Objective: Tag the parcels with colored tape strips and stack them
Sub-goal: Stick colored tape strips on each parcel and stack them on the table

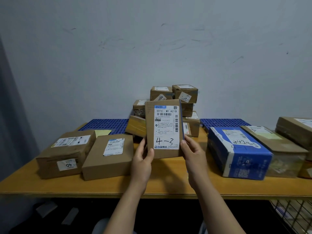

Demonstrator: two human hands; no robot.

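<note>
parcel (pixel 164 129) upright above table (pixel 168 184), long axis 12–6, label facing camera | left hand (pixel 143 159) grips its 7 o'clock corner, right hand (pixel 194 154) its 5 o'clock corner, equally near | stack (pixel 184 93) behind at 12

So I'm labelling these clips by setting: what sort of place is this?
Probably a parcel sorting or pickup room: a wooden table loaded with labelled cardboard parcels, small boxes stacked at the back, and left hand and right hand holding a flat parcel marked 4-3.
</note>
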